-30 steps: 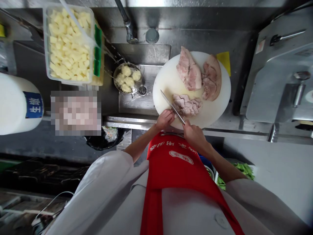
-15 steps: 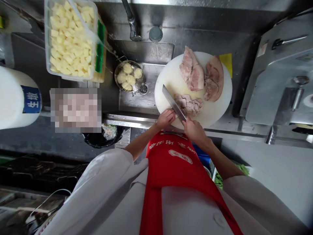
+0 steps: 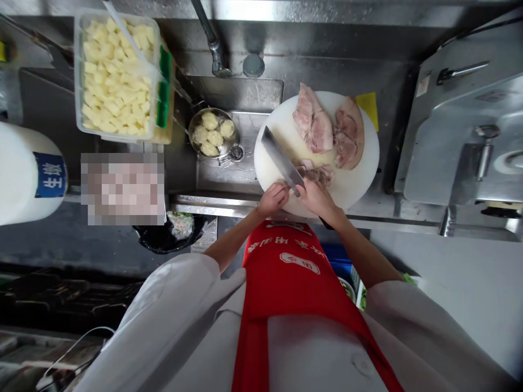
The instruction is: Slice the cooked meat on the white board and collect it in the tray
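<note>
A cleaver-like kitchen knife [image 3: 281,158] is in my right hand [image 3: 321,198], its broad blade slanting up and to the left across the round white cutting board [image 3: 365,177]. My left hand [image 3: 273,199] rests at the board's near edge, left of the blade, with curled fingers pressed together; whatever lies under them is hidden. Cut pieces of pale meat [image 3: 322,174] lie right of the blade, partly covered by my right hand. Farther back on the board are two large chunks of meat, a pale one [image 3: 314,122] and a darker one with a rind [image 3: 350,133].
Left of the board is a sink [image 3: 241,177] holding a metal pot [image 3: 195,148] of several peeled, pale round pieces. A plastic tub of pale yellow cubes [image 3: 116,81] stands farther left. A metal machine [image 3: 461,136] occupies the right side. The faucet [image 3: 218,60] hangs behind the sink.
The knife and my right hand have shifted slightly left and toward the far side, and the blade shows broader. My right hand covers more of the cut meat. The whole view has shifted slightly.
</note>
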Tool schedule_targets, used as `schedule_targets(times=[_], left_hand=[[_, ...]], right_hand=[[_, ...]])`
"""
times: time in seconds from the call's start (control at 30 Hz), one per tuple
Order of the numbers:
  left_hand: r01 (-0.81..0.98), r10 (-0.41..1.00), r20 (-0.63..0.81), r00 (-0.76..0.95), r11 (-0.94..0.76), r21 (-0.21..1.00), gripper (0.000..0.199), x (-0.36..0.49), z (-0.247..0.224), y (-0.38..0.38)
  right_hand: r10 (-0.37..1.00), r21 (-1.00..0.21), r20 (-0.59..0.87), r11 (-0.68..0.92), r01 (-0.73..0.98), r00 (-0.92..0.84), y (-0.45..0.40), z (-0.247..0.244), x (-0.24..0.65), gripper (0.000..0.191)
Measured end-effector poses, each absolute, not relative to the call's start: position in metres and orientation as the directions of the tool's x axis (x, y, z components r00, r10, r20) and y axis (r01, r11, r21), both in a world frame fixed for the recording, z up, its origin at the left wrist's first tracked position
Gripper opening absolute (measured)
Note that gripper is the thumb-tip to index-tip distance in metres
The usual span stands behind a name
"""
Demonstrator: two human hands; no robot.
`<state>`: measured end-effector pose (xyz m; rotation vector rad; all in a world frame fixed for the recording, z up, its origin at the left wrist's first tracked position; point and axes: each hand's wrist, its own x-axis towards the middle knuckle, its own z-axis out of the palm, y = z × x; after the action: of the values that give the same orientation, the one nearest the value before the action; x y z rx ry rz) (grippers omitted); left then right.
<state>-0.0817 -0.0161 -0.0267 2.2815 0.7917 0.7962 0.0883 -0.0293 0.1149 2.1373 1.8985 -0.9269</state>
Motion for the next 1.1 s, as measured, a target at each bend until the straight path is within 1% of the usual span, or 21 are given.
schedule_targets(times=[0.1,0.2,0.27,0.4,0.47,0.57,0.67,0.73,0.8,0.9,0.93,0.97,1.07,1.1], left_hand=[[0.330,0.689,0.425,0.588,-0.683,0.651,0.013,-0.087,-0.019,-0.022],[0.347,0.702,0.521,0.486,-0.702,0.623,0.012,-0.093,-0.013,-0.028],[0.371,0.729,0.492,0.476,-0.674,0.639,0.011,-0.093,-0.012,-0.029],[0.431,0.777,0.298,0.554,-0.574,0.696,0.019,-0.087,-0.016,-0.022],[0.444,0.776,0.263,0.574,-0.564,0.696,0.021,-0.084,-0.018,-0.020],[0.469,0.781,0.273,0.561,-0.572,0.673,0.021,-0.085,-0.019,-0.022],[0.508,0.803,0.315,0.506,-0.573,0.643,0.019,-0.088,-0.018,-0.027],[0.523,0.821,0.333,0.464,-0.557,0.645,0.019,-0.089,-0.017,-0.027],[0.547,0.855,0.334,0.397,-0.513,0.662,0.021,-0.090,-0.013,-0.022],[0.578,0.906,0.345,0.246,-0.423,0.698,0.022,-0.087,-0.007,-0.014],[0.568,0.906,0.346,0.244,-0.423,0.706,0.021,-0.086,-0.005,-0.014],[0.552,0.896,0.341,0.284,-0.443,0.706,0.021,-0.084,-0.003,-0.015],[0.520,0.812,0.278,0.512,-0.551,0.653,0.021,-0.077,-0.001,-0.026],[0.528,0.791,0.249,0.559,-0.571,0.628,0.020,-0.076,-0.001,-0.029]], right_hand=[[0.865,-0.228,-0.498,-0.196,0.954,0.059,-0.049,0.130,0.093,0.037],[0.835,-0.162,-0.547,-0.175,0.971,0.059,-0.068,0.140,0.088,0.041],[0.811,-0.138,-0.584,-0.151,0.979,0.043,-0.075,0.141,0.083,0.042],[0.791,-0.114,-0.612,-0.115,0.987,0.022,-0.077,0.137,0.078,0.041],[0.789,-0.105,-0.615,-0.108,0.989,0.021,-0.077,0.134,0.079,0.041],[0.773,-0.089,-0.633,-0.112,0.990,0.031,-0.079,0.131,0.084,0.042],[0.755,-0.066,-0.653,-0.141,0.988,0.064,-0.081,0.129,0.088,0.042],[0.758,-0.060,-0.646,-0.169,0.984,0.091,-0.082,0.128,0.090,0.041],[0.769,-0.070,-0.630,-0.199,0.978,0.111,-0.083,0.127,0.093,0.041],[0.800,-0.108,-0.581,-0.259,0.960,0.150,-0.085,0.129,0.100,0.042],[0.812,-0.122,-0.558,-0.285,0.951,0.172,-0.087,0.130,0.104,0.043],[0.824,-0.134,-0.532,-0.311,0.941,0.197,-0.088,0.131,0.108,0.044],[0.843,-0.159,-0.460,-0.386,0.909,0.277,-0.095,0.134,0.122,0.046],[0.844,-0.166,-0.444,-0.407,0.898,0.301,-0.098,0.135,0.127,0.046]])
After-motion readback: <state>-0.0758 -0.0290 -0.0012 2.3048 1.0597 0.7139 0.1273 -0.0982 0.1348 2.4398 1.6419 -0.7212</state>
